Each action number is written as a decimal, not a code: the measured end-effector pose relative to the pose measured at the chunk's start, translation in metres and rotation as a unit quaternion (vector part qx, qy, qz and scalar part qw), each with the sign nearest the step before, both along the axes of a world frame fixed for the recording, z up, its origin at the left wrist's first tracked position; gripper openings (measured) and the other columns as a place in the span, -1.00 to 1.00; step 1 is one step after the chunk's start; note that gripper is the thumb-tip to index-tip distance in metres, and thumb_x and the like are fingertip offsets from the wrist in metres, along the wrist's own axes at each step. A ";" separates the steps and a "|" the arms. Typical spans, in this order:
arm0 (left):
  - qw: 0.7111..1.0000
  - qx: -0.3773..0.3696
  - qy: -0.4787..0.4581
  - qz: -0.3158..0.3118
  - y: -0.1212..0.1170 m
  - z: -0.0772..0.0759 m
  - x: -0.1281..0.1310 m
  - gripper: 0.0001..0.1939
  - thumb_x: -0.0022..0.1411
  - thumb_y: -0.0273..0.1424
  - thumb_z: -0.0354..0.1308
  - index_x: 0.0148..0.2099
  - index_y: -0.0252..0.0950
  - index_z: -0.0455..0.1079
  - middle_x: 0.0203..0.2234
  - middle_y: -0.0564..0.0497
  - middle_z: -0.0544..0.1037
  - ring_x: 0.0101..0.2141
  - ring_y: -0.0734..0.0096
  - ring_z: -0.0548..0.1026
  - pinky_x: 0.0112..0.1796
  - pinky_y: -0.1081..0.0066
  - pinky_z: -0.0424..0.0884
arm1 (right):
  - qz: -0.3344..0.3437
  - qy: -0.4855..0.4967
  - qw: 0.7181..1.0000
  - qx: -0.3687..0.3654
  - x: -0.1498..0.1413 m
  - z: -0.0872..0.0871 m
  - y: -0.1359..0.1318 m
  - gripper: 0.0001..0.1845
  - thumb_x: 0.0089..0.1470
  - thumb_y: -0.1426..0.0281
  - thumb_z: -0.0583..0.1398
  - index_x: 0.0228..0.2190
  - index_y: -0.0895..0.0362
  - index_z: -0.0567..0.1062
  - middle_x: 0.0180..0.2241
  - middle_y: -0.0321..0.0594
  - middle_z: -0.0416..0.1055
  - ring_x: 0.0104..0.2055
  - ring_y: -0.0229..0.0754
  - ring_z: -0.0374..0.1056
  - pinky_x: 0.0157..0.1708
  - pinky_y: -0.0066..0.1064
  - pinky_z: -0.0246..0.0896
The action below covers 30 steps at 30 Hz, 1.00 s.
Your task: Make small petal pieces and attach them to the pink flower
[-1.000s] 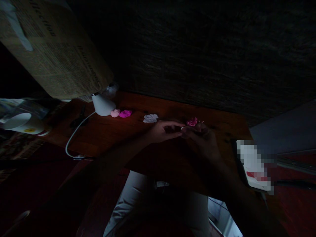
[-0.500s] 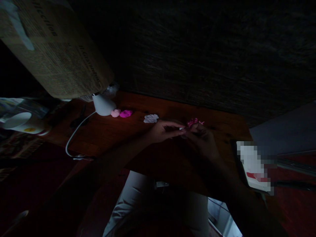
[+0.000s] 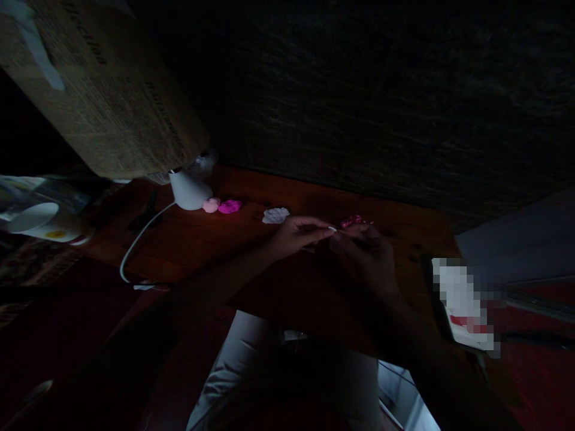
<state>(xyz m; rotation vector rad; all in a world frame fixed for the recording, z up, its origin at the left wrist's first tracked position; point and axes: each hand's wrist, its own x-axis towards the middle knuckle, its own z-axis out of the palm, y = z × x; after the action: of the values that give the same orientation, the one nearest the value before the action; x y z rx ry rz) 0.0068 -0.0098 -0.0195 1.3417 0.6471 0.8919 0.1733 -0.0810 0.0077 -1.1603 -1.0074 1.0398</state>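
Hand work at a table [image 3: 179,248] in dim light, with places given from the lamp [image 3: 191,191]. A small white piece [image 3: 332,228], well to the right of the lamp, lies between the fingertips of both hands. The left hand [image 3: 294,235], on the side nearer the lamp, pinches it, thumb and forefinger brought together at the tips. The right hand [image 3: 371,248], farther from the lamp, has bent fingers, with thumb and forefinger drawn close at the piece's other end; whether they grip it or merely touch it cannot be told.

Touching or just beside the lamp's base is a pale pink lump [image 3: 211,205], then a bright pink lump [image 3: 230,206]; farther right of the lamp lies a crinkled white lump [image 3: 275,215]. Farther still, partly behind the right hand, is a pink cluster [image 3: 354,221].

Stage, as judged: the cluster appears already worked into small parts; the white piece is in hand, not yet set down. The lumps appear little shaped, and how much work is left cannot be told.
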 end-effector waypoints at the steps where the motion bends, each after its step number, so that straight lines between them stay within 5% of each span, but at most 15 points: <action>1: 1.000 -0.002 -0.002 0.004 0.001 -0.001 0.000 -0.57 0.01 -0.12 0.44 -0.17 -0.34 0.60 -0.57 0.10 0.50 -0.55 0.60 0.38 -0.52 0.54 0.34 | -0.005 -0.005 1.000 0.004 0.000 0.000 -0.001 -0.71 -0.16 0.22 0.49 -0.42 0.03 0.56 -0.41 -0.29 0.56 -0.37 -0.18 0.45 -0.30 -0.31 0.39; 21: 1.000 -0.006 -0.002 -0.021 0.004 0.005 -0.001 -0.61 0.18 -0.08 0.30 -0.28 -0.35 0.44 -0.61 0.17 0.33 -0.64 0.69 0.23 -0.61 0.58 0.10 | -0.024 -0.088 0.995 0.047 0.000 0.001 -0.004 -0.77 0.05 0.19 0.39 -0.38 0.07 0.55 -0.44 -0.27 0.53 -0.39 -0.19 0.43 -0.30 -0.30 0.35; 30: 0.997 -0.065 -0.042 0.010 0.007 0.002 0.002 -0.53 0.01 -0.21 0.44 -0.08 -0.35 0.50 -0.37 -0.01 0.61 -0.47 0.56 0.50 -0.51 0.57 0.30 | -0.022 -0.074 0.995 0.062 0.001 0.001 -0.004 -0.80 0.06 0.22 0.38 -0.38 0.07 0.56 -0.45 -0.29 0.52 -0.41 -0.23 0.43 -0.35 -0.36 0.36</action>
<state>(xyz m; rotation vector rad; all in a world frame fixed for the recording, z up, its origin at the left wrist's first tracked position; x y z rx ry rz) 0.0084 -0.0025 -0.0177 1.1765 0.6436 0.9026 0.1740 -0.0847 0.0083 -1.1649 -1.1419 0.8548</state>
